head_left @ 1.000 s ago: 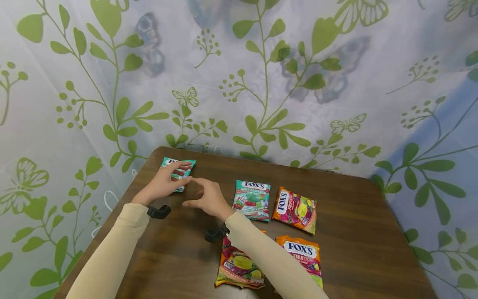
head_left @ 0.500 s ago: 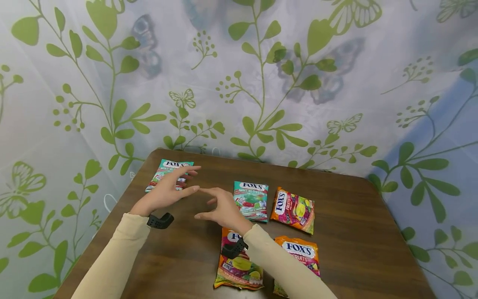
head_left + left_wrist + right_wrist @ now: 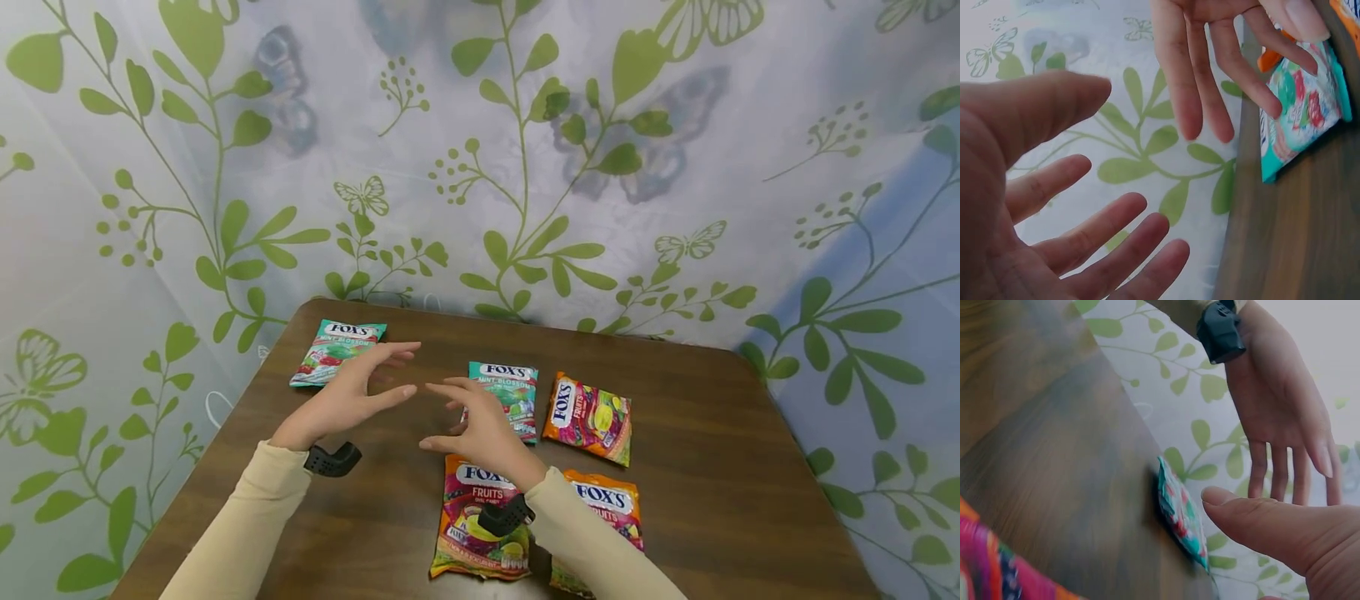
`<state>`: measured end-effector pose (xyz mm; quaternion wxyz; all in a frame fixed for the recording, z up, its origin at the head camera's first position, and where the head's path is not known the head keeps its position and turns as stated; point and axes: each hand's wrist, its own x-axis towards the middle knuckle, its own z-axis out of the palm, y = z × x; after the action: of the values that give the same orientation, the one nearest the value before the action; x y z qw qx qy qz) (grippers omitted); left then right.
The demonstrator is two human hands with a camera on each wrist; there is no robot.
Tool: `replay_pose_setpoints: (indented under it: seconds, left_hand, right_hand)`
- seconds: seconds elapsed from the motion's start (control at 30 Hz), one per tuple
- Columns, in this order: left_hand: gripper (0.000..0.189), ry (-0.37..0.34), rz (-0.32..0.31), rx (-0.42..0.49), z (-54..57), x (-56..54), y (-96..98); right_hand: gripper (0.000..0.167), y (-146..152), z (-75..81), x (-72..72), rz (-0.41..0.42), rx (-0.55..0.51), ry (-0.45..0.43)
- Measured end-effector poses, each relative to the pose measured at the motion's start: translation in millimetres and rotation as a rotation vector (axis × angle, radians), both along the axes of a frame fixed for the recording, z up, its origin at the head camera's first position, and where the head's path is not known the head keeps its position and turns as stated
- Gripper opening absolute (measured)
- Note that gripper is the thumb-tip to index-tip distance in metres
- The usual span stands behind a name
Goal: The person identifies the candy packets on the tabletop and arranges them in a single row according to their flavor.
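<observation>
My left hand (image 3: pixel 347 400) hovers over the left part of the table, fingers spread and nothing in it. Behind it, at the far left corner, lies a teal Fox's candy bag (image 3: pixel 322 360). Facing it, my right hand (image 3: pixel 486 429) is also raised, fingers loosely bent and holding nothing. A second teal candy bag (image 3: pixel 510 383) lies just beyond the right hand, which hides part of it. In the left wrist view both hands face each other without touching, and a teal candy bag (image 3: pixel 1307 112) lies to the right. The right wrist view shows a teal candy bag (image 3: pixel 1180 515) by the table edge.
An orange Fox's candy bag (image 3: pixel 588 418) lies right of the middle teal one. Nearer are two larger orange bags: one (image 3: pixel 472 546) beneath the right wrist strap, another (image 3: pixel 618 504) partly covered by the right forearm. A leaf-patterned curtain (image 3: pixel 420 167) hangs behind the brown table (image 3: pixel 720 467).
Both hands have drifted right, away from the far left teal bag, which now shows more fully. Their fingertips, close together before, are slightly apart now. The bags appear to stay in place.
</observation>
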<state>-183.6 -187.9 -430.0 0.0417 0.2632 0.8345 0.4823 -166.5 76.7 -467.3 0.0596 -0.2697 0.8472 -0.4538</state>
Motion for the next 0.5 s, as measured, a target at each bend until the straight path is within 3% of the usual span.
replay_pose_setpoints:
  seconds: [0.2,0.4,0.5]
  left_hand:
    - [0.062,-0.042,-0.041,0.019,-7.5,7.0,7.0]
    - [0.06,-0.12,-0.06,0.039,-7.5,10.2,16.6]
    - [0.06,-0.124,-0.074,0.038,-8.5,9.6,21.8]
  right_hand:
    - [0.076,22.5,-7.2,7.3,-0.027,0.019,0.014]
    - [0.077,42.4,-9.5,5.5,-0.042,0.001,0.035]
    - [0.079,51.6,-7.6,4.9,-0.077,0.022,0.044]
